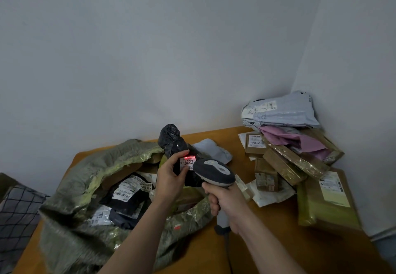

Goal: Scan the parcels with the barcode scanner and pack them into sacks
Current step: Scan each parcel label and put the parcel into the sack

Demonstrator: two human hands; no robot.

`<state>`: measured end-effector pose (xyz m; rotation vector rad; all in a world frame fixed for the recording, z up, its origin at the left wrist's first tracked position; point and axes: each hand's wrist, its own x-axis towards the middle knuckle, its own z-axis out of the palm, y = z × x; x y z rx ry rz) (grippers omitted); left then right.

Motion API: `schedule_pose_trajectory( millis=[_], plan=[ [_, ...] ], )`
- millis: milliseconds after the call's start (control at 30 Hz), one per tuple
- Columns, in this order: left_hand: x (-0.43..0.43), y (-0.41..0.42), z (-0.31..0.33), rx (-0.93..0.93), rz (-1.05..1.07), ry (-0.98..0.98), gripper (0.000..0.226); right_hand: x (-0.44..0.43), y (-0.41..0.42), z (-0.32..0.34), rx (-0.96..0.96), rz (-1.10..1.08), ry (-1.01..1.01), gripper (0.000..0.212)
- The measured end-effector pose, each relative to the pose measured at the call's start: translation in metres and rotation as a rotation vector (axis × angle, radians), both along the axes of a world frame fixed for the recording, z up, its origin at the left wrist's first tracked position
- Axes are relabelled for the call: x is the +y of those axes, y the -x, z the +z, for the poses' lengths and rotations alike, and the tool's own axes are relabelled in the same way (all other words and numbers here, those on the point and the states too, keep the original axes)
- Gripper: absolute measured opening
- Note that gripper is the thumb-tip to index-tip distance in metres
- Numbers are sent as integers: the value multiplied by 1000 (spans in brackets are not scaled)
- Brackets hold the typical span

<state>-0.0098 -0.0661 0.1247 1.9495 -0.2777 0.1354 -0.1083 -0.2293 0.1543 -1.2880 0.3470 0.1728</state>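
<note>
Left hand [169, 179] curls round a black parcel [173, 142], upright over the open sack [70, 188]. A red scan line crosses its label [188, 162], which reads "2023". Right hand [227, 206] grips the scanner [214, 172], aimed at it. Labelled dark parcels [126, 198] fill the sack. A box [254, 145] nearby reads "12V4A 5525".

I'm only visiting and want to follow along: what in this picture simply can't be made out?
All in the head view:
- Label on the black parcel: beyond "2023", the print is too small, and its edges are covered by the left hand and scanner.
- Scanner's trigger: hidden inside the right hand.
- Lower parcels in the sack: buried under others.
- Checked cloth: cut off by the left edge.
</note>
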Motion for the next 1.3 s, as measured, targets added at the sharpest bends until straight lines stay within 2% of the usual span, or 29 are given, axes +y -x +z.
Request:
schedule_pose_trajectory(
  millis=[333, 767, 867, 1000, 1133, 1200, 1300],
  plan=[
    [2, -2, -4, -16, 27, -53, 46, 4, -4, 0, 23, 23, -9, 20],
    [18, 0, -6, 6, 67, -29, 42, 16, -7, -1, 34, 68, 5, 20],
    [29, 7, -7, 17, 123, -42, 41, 24, -10, -4, 34, 52, 23, 20],
    [58, 18, -15, 113, 231, 55, 38, 41, -17, -9, 86, 53, -7, 18],
    [101, 23, -32, 267, 416, 39, 41, 61, -25, -22, 114, 73, -43, 40],
    [121, 23, -37, 330, 506, -70, 37, 72, -28, -27, 114, 92, -6, 51],
    [146, 20, -39, 367, 506, -280, 18, 90, -33, -33, 117, 91, 37, 69]
  ],
)
